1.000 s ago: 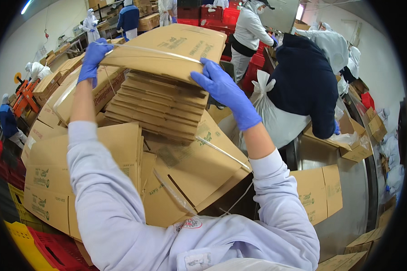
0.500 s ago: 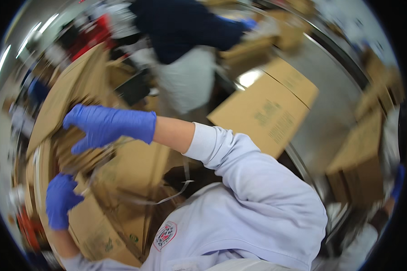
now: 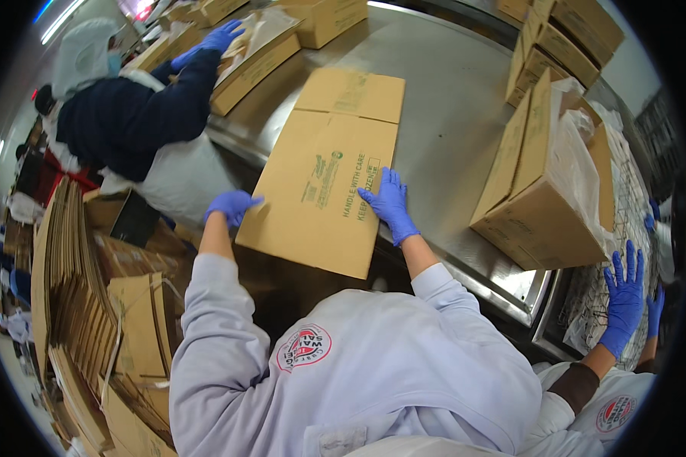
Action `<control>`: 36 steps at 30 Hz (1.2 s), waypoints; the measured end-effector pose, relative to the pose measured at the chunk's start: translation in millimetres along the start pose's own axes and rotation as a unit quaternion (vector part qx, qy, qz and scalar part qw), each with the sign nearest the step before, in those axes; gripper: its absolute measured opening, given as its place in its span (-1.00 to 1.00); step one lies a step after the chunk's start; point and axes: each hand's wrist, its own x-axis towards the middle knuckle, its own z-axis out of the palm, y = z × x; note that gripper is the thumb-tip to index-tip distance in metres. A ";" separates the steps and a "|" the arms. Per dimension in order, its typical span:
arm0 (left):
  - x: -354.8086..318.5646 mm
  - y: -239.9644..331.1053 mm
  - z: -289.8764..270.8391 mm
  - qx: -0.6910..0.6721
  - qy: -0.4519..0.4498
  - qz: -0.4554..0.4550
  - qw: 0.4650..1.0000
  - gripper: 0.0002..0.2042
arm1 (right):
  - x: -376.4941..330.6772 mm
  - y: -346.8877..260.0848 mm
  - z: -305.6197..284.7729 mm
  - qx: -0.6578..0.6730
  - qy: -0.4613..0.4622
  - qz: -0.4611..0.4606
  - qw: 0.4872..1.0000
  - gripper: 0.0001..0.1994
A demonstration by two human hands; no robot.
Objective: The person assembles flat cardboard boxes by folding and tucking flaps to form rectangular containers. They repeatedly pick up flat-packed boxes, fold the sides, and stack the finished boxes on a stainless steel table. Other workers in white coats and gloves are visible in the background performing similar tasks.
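Some fingers of the left hand (image 3: 231, 207), at the left edge of the flat carton (image 3: 312, 156), are hidden (whether beneath it, I cannot tell). Right of the carton, an open box (image 3: 537, 221) conceals its contents. Beyond the carton, another box (image 3: 324, 21) is cut off above. Far left of it, a pale shape (image 3: 17, 325) blurs.

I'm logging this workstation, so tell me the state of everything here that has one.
Carton, folded flat, reaching past the steel table's edge
Left hand, partly curled at the carton's left edge
Right hand, thumb spread, at the carton's right edge
Right-side box, open, plastic liner showing
Upper-left box, open
Left-side stack, folded-flat cartons
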 end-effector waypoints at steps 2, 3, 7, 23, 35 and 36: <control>-2.0 6.2 -17.5 -0.011 -0.023 0.125 0.992 -0.54 | 11.4 23.9 -8.1 0.018 -0.088 -0.012 0.996 -0.12; -22.2 13.7 -31.9 -0.070 -0.008 0.222 0.972 -0.54 | 20.1 18.6 -18.4 0.019 -0.178 0.002 0.984 -0.11; -186.0 105.0 -38.5 -0.235 0.151 0.496 0.822 -0.51 | 12.6 -75.3 -115.2 0.039 -0.120 -0.087 0.988 -0.06; -110.0 119.6 -31.0 -0.264 0.349 0.783 0.441 -0.77 | 79.0 -192.8 -142.3 0.060 0.216 -0.523 0.822 -0.30; 31.5 243.7 -1.8 0.137 0.114 0.771 0.612 -0.81 | 93.2 -144.8 -198.2 -0.037 0.182 -0.482 0.856 -0.39; 16.4 293.2 -9.8 0.278 0.179 0.724 0.605 -0.74 | 94.7 -139.4 -200.2 -0.034 0.180 -0.476 0.860 -0.38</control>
